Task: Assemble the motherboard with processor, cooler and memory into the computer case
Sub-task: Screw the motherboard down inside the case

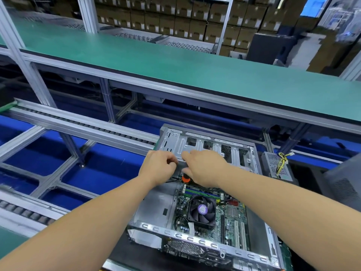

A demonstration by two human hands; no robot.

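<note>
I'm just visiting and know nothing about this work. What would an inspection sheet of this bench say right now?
Surface: dark mat under the case, on a roller conveyor line.
Job's things: open grey metal computer case; green motherboard inside, with black cooler fan and memory sticks fitted.
Clutter: perforated grey metal box beside the case.
Hands: left hand and right hand work at the case's far end, near an orange part; their grip is hidden.
Cables: thin black cable under the left hand; yellow-black wire bundle on the box.
Surroundings: green shelf; stacked cardboard boxes behind.

Both arms outstretched, left grip (159,166) and right grip (205,167) apparently curled.
</note>
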